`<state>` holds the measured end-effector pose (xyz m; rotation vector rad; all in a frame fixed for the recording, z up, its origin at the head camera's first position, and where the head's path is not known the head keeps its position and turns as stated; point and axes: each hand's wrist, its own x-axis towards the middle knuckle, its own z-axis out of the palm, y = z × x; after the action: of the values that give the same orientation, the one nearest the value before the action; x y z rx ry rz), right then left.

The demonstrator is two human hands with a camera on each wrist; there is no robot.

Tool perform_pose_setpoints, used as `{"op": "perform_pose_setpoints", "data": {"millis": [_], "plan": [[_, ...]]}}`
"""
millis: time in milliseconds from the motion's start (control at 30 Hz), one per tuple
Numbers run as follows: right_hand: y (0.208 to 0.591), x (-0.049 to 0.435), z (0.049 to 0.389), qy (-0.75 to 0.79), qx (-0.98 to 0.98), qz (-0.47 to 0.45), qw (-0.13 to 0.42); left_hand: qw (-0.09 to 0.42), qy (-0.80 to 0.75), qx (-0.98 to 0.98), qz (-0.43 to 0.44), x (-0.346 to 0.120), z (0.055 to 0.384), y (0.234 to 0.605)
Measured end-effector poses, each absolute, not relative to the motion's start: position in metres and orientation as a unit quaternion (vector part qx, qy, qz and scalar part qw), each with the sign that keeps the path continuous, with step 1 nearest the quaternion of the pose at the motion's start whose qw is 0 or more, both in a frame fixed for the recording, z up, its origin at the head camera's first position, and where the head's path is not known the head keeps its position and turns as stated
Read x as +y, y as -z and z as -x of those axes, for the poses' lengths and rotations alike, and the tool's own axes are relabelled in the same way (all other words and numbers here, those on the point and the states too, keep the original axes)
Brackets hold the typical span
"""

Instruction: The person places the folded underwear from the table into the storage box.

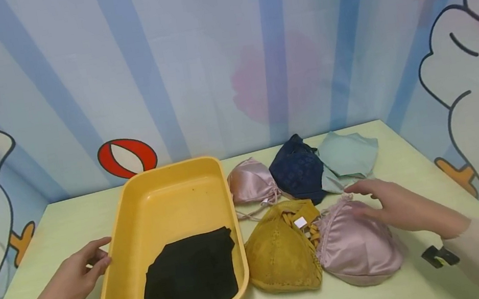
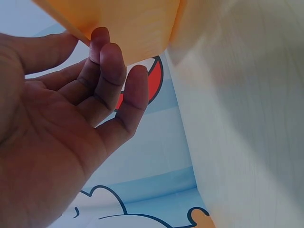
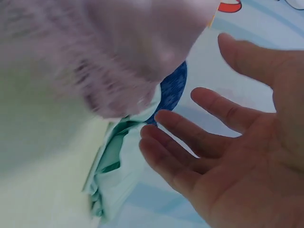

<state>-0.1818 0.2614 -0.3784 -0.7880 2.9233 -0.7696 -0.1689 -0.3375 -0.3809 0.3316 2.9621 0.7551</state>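
My left hand (image 1: 77, 277) is beside the yellow tray (image 1: 116, 240), its thumb and index fingertips right at the left rim, the fingers loosely bent. In the left wrist view the other fingertips (image 2: 137, 78) lie near the tray's outer wall. A folded black garment (image 1: 193, 275) lies in the tray. My right hand (image 1: 396, 206) is over the lace-edged pink bra (image 1: 361, 250), fingers spread and relaxed. Seen from the right wrist, nothing is between its thumb and fingers, and the pink satin cup (image 3: 137, 38) is close by.
Left of the pink bra lies a mustard bra (image 1: 279, 257) with a white tag. Behind them are a lighter pink satin bra (image 1: 251, 181), a navy lace bra (image 1: 298, 171) and a mint-green garment (image 1: 347, 154). A printed cloth wall (image 1: 209, 71) stands behind the pale table (image 1: 77, 215).
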Motion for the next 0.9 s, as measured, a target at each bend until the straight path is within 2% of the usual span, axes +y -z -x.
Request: {"op": "perform_pose_setpoints", "data": {"millis": [367,900], "plan": [[0.393,0.281,0.178,0.275,0.922,0.262,0.071,0.037,-0.249,0.963,-0.102,-0.339,0.169,0.382],[0.4,0.285,0.178,0.29,0.916,0.253,0.115,0.036,-0.249,0.962,-0.103,-0.338,0.169,0.382]]}}
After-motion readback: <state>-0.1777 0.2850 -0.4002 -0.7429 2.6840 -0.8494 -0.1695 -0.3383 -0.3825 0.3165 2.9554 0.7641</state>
